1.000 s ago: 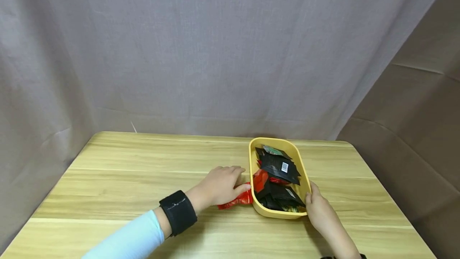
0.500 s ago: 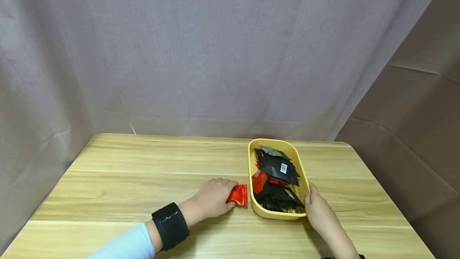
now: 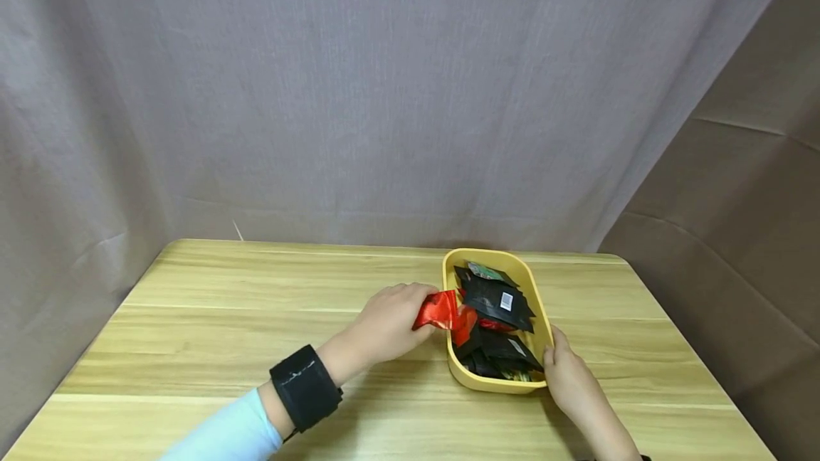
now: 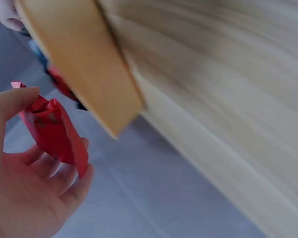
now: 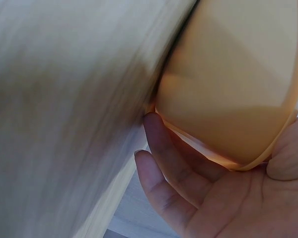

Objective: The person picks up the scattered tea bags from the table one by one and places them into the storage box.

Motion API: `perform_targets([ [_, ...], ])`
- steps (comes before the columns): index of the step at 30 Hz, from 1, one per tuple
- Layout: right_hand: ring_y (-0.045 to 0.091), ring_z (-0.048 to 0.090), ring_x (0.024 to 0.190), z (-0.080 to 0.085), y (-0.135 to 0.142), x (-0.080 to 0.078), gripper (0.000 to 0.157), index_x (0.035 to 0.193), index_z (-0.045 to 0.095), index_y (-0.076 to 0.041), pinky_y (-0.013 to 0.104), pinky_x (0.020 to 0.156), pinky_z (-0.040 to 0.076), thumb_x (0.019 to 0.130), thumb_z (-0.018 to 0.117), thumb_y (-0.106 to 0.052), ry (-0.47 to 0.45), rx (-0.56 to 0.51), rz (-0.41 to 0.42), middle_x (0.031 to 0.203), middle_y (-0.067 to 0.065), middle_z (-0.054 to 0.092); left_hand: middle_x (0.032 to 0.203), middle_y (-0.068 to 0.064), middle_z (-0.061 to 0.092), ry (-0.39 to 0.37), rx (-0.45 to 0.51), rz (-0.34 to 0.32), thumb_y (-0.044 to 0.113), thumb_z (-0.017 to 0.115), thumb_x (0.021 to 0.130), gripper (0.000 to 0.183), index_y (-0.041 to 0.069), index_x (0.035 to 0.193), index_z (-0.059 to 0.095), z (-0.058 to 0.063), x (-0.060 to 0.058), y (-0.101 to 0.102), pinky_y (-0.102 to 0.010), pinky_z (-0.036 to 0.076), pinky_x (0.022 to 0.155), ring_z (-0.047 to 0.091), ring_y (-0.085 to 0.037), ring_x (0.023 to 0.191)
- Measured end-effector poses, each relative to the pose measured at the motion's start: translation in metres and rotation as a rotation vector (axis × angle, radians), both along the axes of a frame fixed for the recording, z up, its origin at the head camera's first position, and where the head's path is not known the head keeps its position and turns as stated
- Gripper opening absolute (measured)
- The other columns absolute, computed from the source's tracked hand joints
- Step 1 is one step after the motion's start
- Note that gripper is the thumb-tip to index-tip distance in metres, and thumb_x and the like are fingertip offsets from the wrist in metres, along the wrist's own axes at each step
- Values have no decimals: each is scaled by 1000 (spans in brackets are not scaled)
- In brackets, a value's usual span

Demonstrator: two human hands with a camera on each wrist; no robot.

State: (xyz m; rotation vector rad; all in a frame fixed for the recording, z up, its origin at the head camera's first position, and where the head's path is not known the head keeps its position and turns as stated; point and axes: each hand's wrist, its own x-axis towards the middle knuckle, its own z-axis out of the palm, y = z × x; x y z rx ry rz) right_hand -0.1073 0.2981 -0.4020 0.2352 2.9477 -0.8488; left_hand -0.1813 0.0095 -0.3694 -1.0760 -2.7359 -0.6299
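My left hand grips a shiny red foil packet above the left rim of a yellow plastic bin. In the left wrist view the thumb presses the crumpled packet against the fingers, beside the bin's outer wall. My right hand holds the bin's near right corner. From the right wrist, its thumb lies at the rim and its fingers bend around the outside of the wall. Black packets and some red ones lie piled inside the bin.
The bin stands on a wood-grain table, towards its right and back. A grey cloth curtain hangs behind the table's far edge, and a brownish cloth hangs on the right.
The left hand has taken hold of the red packet, which lay on the table beside the bin, and lifted it to the left rim. The right hand stays at the bin's corner.
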Motion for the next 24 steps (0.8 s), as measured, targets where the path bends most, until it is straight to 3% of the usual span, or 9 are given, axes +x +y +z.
perform_targets([
  [5, 55, 57, 109, 0, 1, -1, 48, 146, 23, 14, 65, 80, 48, 104, 29, -9, 4, 5, 7, 121, 44, 53, 126, 0, 63, 46, 11, -74, 32, 74, 88, 52, 10, 133, 59, 14, 11, 31, -31, 50, 93, 61, -15, 109],
  [9, 56, 55, 111, 0, 3, 0, 49, 147, 22, 13, 66, 83, 47, 104, 29, -9, 7, -1, 5, 124, 44, 51, 132, 0, 60, 67, -20, -135, 37, 74, 89, 55, 12, 135, 59, 16, 20, 60, -28, 49, 96, 60, -14, 115],
  [13, 56, 54, 113, -1, 5, 4, 49, 147, 21, 13, 66, 87, 46, 105, 32, -10, 29, -14, 26, 124, 44, 50, 130, 3, 58, 116, -81, -189, 44, 71, 90, 56, 15, 137, 60, 12, 29, 85, -22, 47, 95, 58, -10, 114],
  [18, 53, 60, 104, 0, 7, 7, 51, 143, 25, 15, 64, 84, 48, 100, 46, -2, 122, 6, 92, 115, 41, 57, 119, 6, 61, 248, -144, -241, 45, 69, 92, 53, 17, 135, 61, 3, 36, 102, -18, 48, 91, 60, -7, 105],
  [21, 52, 61, 101, 1, 7, 6, 52, 143, 25, 15, 64, 83, 49, 98, 47, 0, 125, 13, 95, 114, 41, 58, 115, 8, 65, 319, -177, -233, 43, 68, 93, 42, 20, 128, 65, -2, 37, 108, -20, 49, 88, 61, -8, 103],
  [24, 54, 59, 105, 2, 7, 6, 48, 144, 24, 14, 65, 87, 47, 102, 40, -4, 91, -6, 66, 117, 42, 56, 111, 9, 67, 352, -203, -204, 40, 68, 94, 32, 22, 120, 68, -8, 37, 110, -21, 49, 82, 62, -9, 100],
])
